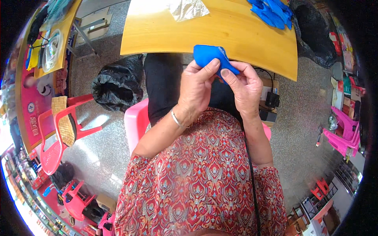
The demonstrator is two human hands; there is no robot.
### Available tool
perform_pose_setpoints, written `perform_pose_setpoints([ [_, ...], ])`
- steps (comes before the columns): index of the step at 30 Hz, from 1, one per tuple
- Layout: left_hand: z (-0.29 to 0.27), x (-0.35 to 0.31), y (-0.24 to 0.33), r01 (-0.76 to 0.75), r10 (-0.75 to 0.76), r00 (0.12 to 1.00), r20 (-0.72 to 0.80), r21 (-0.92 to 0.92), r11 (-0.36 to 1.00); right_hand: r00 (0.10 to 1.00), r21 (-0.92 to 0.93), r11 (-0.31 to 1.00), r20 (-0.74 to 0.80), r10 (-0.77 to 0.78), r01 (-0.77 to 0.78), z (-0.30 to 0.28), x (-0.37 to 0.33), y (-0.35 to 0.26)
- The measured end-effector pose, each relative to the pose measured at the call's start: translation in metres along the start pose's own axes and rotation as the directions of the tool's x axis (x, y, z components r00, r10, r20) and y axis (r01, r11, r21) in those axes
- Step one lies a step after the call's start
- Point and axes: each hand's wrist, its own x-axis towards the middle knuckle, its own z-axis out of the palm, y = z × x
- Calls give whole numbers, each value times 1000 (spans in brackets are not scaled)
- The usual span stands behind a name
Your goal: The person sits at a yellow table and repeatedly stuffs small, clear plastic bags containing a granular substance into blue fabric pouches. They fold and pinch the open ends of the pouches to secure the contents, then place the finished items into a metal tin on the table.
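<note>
A small piece of blue cloth (208, 54), folded over, is held up between my two hands near the front edge of the wooden table (165, 37). My left hand (195, 84) pinches its lower left part, thumb on top. At its lower right corner my right hand (247, 86) grips it between thumb and fingers. A lighter edge shows along the cloth's right side. The fingers behind the cloth are partly hidden. More crumpled blue cloth (271, 13) lies at the table's far right, and a crumpled whitish plastic bag (189, 10) at its back.
Black plastic bags stand on the floor, one left of my legs (118, 84) and one right of the table (315, 35). A red chair (59, 133) with a woven pad is at the left. Pink stools (344, 131) lie at the right. A thin black cord (252, 177) runs down my front.
</note>
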Motion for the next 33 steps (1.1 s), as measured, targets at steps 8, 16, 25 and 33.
perform_pose_setpoints([
  [8, -10, 4, 13, 20, -21, 999, -38, -26, 999, 1000, -21, 1000, 12, -6, 6, 8, -5, 7],
  [16, -9, 5, 11, -55, 64, 995, -78, 118, 991, 1000, 5, 1000, 1, 6, -6, 9, -3, 7],
  [25, -10, 13, 11, 17, -10, 988, -156, 48, 999, 1000, 37, 999, 18, 1, -1, 8, -2, 13],
  [33, -6, 6, 9, 13, -20, 995, 94, 69, 998, 997, 112, 992, 67, 48, -55, -1, 7, 1],
])
